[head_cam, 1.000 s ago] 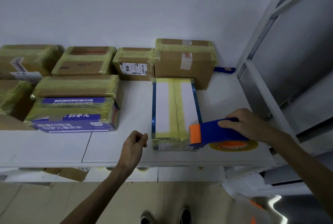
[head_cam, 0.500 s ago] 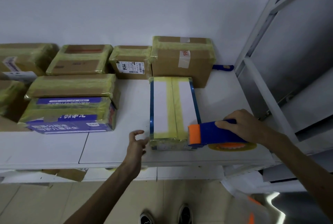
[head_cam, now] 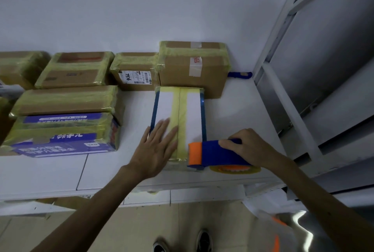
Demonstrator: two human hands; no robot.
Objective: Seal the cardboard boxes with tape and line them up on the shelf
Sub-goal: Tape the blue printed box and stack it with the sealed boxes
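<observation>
A white box with blue edges lies on the white shelf, a strip of yellow tape running down its middle. My left hand lies flat on the box's near left part, fingers straight. My right hand grips a blue and orange tape dispenser at the box's near right corner. Its yellow tape roll shows under my hand.
Several taped cardboard boxes line the back wall, among them a tall brown box and a labelled small box. A blue printed box sits at the left. A blue handle lies behind the tall box. A metal shelf frame rises on the right.
My left hand opened, moved up from the shelf's front edge and came down flat on the white box. The right hand and dispenser stayed at the box's near right corner.
</observation>
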